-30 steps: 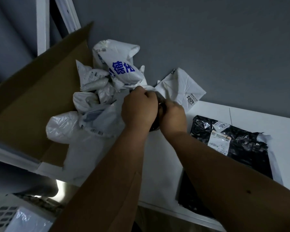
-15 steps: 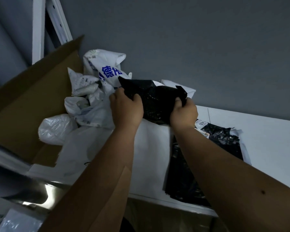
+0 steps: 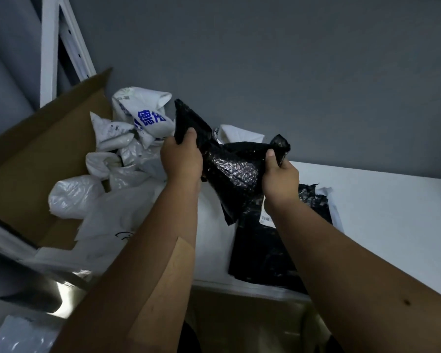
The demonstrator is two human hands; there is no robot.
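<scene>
Two hands, left hand [image 3: 181, 159] and right hand [image 3: 280, 178], pinch black bubble mailer [image 3: 229, 174] aloft by its corners; hard pulling may tear it.

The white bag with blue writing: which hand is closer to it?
Left. The left hand, gripping the black bag, sits just right of the white bag with blue writing; the right hand holds the black bag's other end, farther right.

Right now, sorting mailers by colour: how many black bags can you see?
2. The held black bag hangs between left hand and right hand; the flat black bag lies on the white table. Others may be hidden.
</scene>
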